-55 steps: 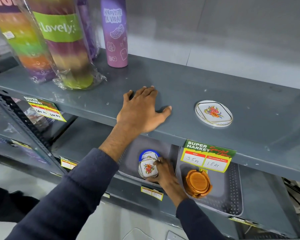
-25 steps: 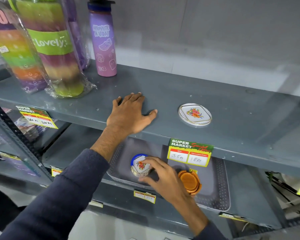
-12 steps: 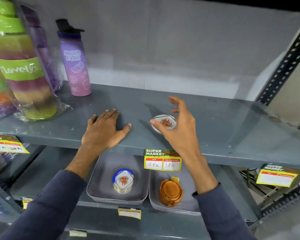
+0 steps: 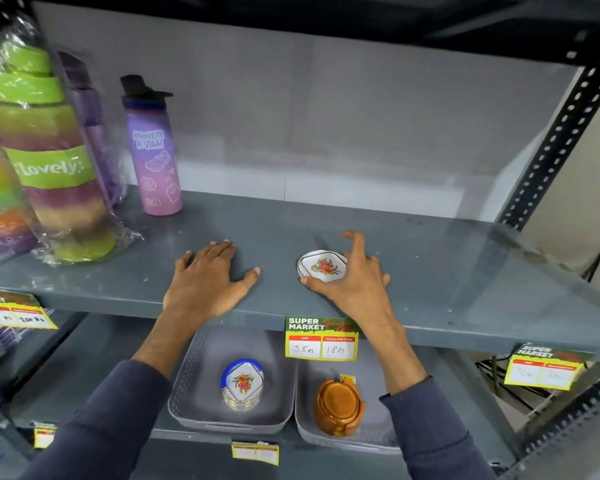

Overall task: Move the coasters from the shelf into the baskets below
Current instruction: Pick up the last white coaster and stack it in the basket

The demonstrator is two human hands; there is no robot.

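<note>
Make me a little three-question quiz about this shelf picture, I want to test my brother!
1. True or false: the left hand lies flat on the shelf.
2. Which basket holds the flowered coaster stack? A) left basket B) right basket
3. Fill in: the right hand is closing around a white ____.

Key: 1 true; 2 A; 3 coaster. The right basket holds the orange coaster set.

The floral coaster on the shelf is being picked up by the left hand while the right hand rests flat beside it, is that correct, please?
Not quite: the hands are swapped. In the head view, the right hand curls around the floral coaster on the shelf, while the left hand rests flat beside it.
</note>
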